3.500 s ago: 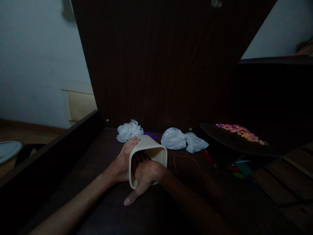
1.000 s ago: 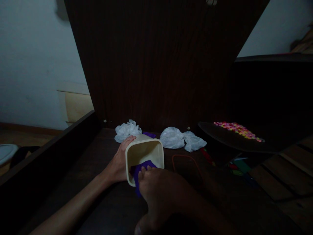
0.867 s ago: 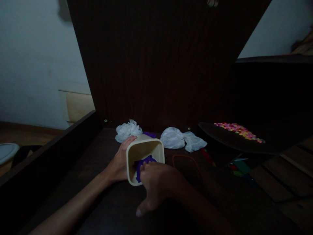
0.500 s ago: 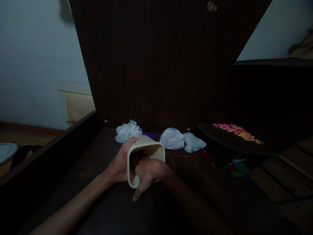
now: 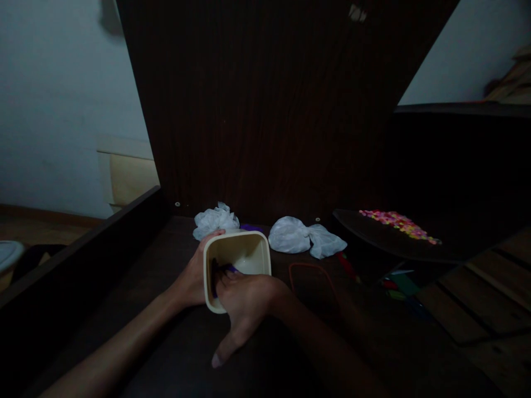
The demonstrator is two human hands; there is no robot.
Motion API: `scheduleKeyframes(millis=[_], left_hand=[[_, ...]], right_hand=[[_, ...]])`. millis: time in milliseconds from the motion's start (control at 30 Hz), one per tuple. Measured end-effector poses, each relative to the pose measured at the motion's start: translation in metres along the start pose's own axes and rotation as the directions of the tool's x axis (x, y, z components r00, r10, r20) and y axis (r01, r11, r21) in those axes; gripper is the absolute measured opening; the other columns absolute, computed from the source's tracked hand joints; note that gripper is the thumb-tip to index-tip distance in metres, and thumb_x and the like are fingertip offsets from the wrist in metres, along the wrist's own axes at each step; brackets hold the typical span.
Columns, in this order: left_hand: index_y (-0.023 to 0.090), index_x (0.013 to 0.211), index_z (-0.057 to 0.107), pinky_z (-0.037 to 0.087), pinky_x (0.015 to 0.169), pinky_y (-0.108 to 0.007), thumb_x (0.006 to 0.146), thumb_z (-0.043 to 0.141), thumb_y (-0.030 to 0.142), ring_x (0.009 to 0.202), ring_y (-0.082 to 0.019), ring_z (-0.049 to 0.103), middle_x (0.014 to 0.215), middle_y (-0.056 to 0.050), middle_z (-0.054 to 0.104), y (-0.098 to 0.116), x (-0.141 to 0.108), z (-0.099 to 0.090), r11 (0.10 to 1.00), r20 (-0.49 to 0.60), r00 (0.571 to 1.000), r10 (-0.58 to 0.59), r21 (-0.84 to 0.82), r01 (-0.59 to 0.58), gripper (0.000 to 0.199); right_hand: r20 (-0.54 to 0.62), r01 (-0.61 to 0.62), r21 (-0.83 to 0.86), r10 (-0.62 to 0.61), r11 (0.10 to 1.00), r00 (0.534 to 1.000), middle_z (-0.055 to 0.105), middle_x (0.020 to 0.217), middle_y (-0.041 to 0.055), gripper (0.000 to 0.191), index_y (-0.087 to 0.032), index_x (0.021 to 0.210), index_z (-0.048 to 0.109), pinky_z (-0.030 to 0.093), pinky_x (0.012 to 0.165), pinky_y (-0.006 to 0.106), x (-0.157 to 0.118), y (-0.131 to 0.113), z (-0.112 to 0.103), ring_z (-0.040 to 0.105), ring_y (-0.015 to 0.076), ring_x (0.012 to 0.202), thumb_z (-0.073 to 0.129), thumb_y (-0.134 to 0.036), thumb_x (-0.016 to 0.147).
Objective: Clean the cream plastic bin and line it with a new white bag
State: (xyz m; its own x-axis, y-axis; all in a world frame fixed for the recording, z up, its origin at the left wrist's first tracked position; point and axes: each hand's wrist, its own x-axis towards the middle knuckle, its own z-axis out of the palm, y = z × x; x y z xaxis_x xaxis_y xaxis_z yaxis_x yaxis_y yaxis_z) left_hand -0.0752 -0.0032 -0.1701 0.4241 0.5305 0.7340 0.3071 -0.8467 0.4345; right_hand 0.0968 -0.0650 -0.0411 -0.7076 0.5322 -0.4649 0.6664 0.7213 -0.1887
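A cream plastic container (image 5: pixel 254 251) is tilted with its mouth toward me, above the dark wooden surface. My left hand (image 5: pixel 194 279) grips its left side, fingers wrapped behind the wall. My right hand (image 5: pixel 244 301) reaches into the opening, its thumb stretched out below the rim. The fingers of the right hand lie in shadow inside, near something dark purple (image 5: pixel 215 279); whether they hold it cannot be made out. Behind the container are a crumpled white plastic bag (image 5: pixel 215 218) and a knotted white bag (image 5: pixel 290 235), with a purple item (image 5: pixel 251 228) between them.
A reddish-brown frame-like outline (image 5: pixel 311 266) lies right of the container. Further right are a red item (image 5: pixel 347 265), a dark shelf (image 5: pixel 373 235) with many pink and yellow small pieces (image 5: pixel 398 222), and a green item (image 5: pixel 404 283). A raised edge (image 5: pixel 83 243) runs along the left.
The container has shifted slightly left and its mouth has turned more toward me. My right hand has moved a little left and down, with its thumb further out.
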Motion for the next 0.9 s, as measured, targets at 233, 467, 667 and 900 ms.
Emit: scheduleKeyframes(millis=[233, 467, 667, 900], left_hand=[[0.023, 0.151, 0.033, 0.040, 0.118, -0.064, 0.076, 0.083, 0.041, 0.143, -0.043, 0.045, 0.153, -0.020, 0.044, 0.005, 0.001, -0.001, 0.997, -0.018, 0.998, -0.055, -0.046, 0.054, 0.092], [0.022, 0.155, 0.026, 0.042, 0.117, -0.064, 0.077, 0.082, 0.043, 0.143, -0.044, 0.045, 0.156, -0.022, 0.040, 0.007, 0.001, -0.002, 0.999, 0.007, 0.999, -0.053, 0.004, 0.053, 0.098], [0.025, 0.159, 0.020, 0.043, 0.113, -0.070, 0.073, 0.085, 0.046, 0.142, -0.047, 0.044, 0.157, -0.022, 0.040, 0.005, 0.000, -0.001, 0.999, 0.012, 1.000, 0.002, 0.051, -0.002, 0.109], [0.022, 0.160, 0.020, 0.041, 0.117, -0.066, 0.073, 0.085, 0.038, 0.144, -0.044, 0.044, 0.153, -0.022, 0.045, 0.021, 0.008, 0.003, 0.989, 0.016, 0.994, 0.112, 0.091, -0.113, 0.109]], right_hand=[[-0.194, 0.007, -0.081, -0.023, 0.997, 0.981, 0.047, 0.152, 0.0314, 0.086, 0.008, 0.151, 0.037, 0.042, 0.118, 0.042, -0.002, -0.008, 0.030, 0.049, 0.0372, 0.141, 0.075, -0.032, 0.086], [-0.373, -0.125, -0.042, 0.101, 0.991, 0.922, 0.061, 0.142, 0.0209, 0.046, -0.005, 0.141, 0.057, 0.052, 0.110, 0.044, 0.005, -0.010, 0.057, 0.060, 0.0306, 0.131, 0.045, -0.005, 0.097], [-0.281, -0.308, -0.022, 0.290, 0.951, 0.915, 0.062, 0.139, 0.0240, 0.043, -0.001, 0.137, 0.061, 0.052, 0.107, 0.048, -0.009, -0.016, 0.044, 0.062, 0.0346, 0.129, 0.045, -0.005, 0.097], [-0.034, -0.126, 0.038, 0.128, 0.991, 0.991, 0.069, 0.125, 0.0293, 0.078, 0.001, 0.120, 0.070, 0.050, 0.104, 0.045, -0.017, 0.005, 0.022, 0.068, 0.0380, 0.114, 0.088, -0.052, 0.066]])
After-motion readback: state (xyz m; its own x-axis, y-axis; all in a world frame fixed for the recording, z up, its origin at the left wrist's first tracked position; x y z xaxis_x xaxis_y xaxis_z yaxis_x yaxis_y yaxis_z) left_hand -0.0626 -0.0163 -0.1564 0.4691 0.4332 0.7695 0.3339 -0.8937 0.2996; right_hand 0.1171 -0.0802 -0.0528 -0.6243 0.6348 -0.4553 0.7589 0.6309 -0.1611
